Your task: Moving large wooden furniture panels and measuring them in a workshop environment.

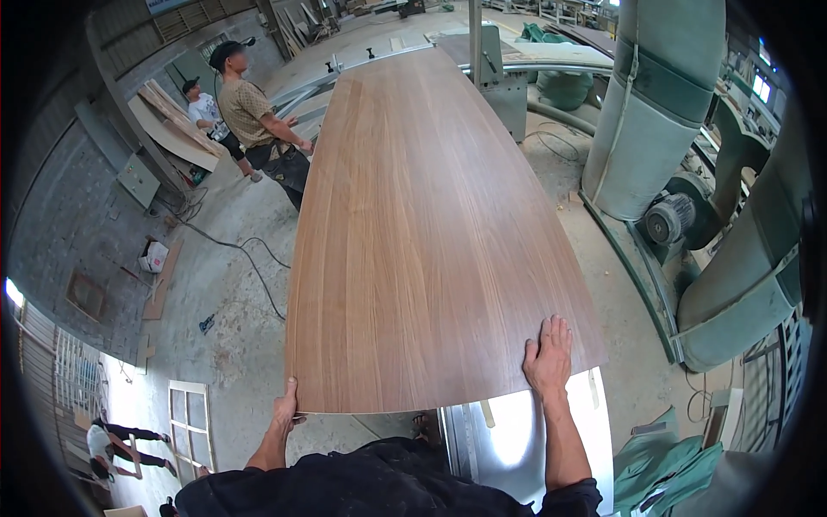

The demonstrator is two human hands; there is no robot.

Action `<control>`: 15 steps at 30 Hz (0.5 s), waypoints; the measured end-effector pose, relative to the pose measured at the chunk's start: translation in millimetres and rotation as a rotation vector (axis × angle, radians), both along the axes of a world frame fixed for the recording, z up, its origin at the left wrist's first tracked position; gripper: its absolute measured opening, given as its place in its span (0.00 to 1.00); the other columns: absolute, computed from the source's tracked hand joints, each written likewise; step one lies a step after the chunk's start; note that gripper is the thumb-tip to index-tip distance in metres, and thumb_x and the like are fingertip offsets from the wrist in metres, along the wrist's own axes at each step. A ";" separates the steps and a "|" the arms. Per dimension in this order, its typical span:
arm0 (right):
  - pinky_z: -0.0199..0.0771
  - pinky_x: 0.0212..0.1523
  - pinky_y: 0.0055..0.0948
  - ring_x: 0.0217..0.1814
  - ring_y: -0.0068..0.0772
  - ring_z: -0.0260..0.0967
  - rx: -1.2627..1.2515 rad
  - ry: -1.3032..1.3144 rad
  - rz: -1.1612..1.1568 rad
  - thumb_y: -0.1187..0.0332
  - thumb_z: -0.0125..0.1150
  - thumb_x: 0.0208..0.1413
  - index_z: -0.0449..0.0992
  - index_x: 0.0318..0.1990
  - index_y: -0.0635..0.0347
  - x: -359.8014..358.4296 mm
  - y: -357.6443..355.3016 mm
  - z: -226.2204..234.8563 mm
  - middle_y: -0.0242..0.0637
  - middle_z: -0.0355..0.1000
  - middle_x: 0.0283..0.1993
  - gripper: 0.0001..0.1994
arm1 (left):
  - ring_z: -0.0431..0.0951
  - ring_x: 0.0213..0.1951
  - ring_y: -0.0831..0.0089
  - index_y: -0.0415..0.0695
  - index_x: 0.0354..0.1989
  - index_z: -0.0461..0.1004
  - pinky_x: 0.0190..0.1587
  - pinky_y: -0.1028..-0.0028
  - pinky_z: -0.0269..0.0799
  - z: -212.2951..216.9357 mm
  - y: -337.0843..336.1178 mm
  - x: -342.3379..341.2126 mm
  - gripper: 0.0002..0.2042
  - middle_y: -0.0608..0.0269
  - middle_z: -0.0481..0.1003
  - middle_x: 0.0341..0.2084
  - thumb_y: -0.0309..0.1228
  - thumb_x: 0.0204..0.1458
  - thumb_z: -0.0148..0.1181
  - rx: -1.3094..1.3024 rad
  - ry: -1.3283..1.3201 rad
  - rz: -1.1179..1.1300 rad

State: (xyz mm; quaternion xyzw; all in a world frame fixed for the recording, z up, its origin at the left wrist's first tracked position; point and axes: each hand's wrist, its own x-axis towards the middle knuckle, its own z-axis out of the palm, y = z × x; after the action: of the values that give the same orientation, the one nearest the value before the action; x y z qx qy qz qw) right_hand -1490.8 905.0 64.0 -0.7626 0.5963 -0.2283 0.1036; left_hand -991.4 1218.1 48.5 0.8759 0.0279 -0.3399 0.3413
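Near end: left hand (283, 410) at the closest left corner of a wooden board (422, 233); thumb up by the edge, fingers curled under and mostly hidden, clamped on the corner. Right hand (549, 360) palm down on the board's top near its right corner; fingers straight and close together, thumb spread, nothing gripped. The board lies flat, stretching away from the wearer. Below its near edge, on the right, a shiny pale worktop (495, 444); green cloth (668, 465) to the right of that.

Mid-range: black cable (228, 245) loops across the floor, left of the board. To the right, a motor (670, 218) beside a tall cloth bag (655, 112).

Far end: co-worker in patterned shirt (250, 112) by the board's left edge; second person in white (204, 109) behind. Metal rail (385, 53) at the board's far edge.
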 end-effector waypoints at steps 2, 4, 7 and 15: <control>0.41 0.75 0.47 0.76 0.57 0.46 -0.001 0.002 -0.004 0.65 0.53 0.57 0.64 0.63 0.73 1.8 -4.4 -1.2 0.58 0.55 0.71 0.28 | 0.78 0.39 0.52 0.29 0.56 0.68 0.34 0.55 0.77 2.4 -5.5 -1.0 0.50 0.46 0.75 0.45 0.72 0.45 0.56 0.010 -0.012 0.002; 0.42 0.75 0.49 0.75 0.58 0.48 -0.029 -0.005 0.005 0.64 0.54 0.56 0.65 0.62 0.74 3.4 -7.6 -2.7 0.58 0.57 0.70 0.28 | 0.78 0.38 0.53 0.30 0.55 0.69 0.33 0.56 0.77 5.2 -9.9 -1.7 0.49 0.46 0.75 0.44 0.72 0.45 0.55 0.014 -0.023 -0.006; 0.43 0.75 0.49 0.75 0.59 0.48 -0.030 -0.009 0.003 0.64 0.55 0.56 0.65 0.62 0.74 5.8 -12.2 -5.4 0.59 0.57 0.70 0.28 | 0.79 0.36 0.54 0.30 0.53 0.70 0.31 0.58 0.76 3.5 -12.3 4.1 0.49 0.46 0.76 0.42 0.72 0.45 0.55 0.015 -0.028 -0.020; 0.43 0.75 0.48 0.75 0.58 0.47 -0.009 0.003 -0.004 0.65 0.55 0.56 0.64 0.63 0.73 7.6 -26.0 -1.0 0.58 0.56 0.70 0.29 | 0.79 0.41 0.52 0.26 0.55 0.68 0.34 0.56 0.80 12.0 -29.7 9.6 0.50 0.43 0.76 0.45 0.70 0.46 0.55 -0.008 0.006 -0.074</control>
State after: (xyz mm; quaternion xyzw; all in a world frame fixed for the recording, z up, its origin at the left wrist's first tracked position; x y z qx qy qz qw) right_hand -1483.2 879.0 63.0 -0.7624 0.5968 -0.2299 0.0991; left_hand -981.8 1188.4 60.4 0.8739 -0.0046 -0.3551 0.3319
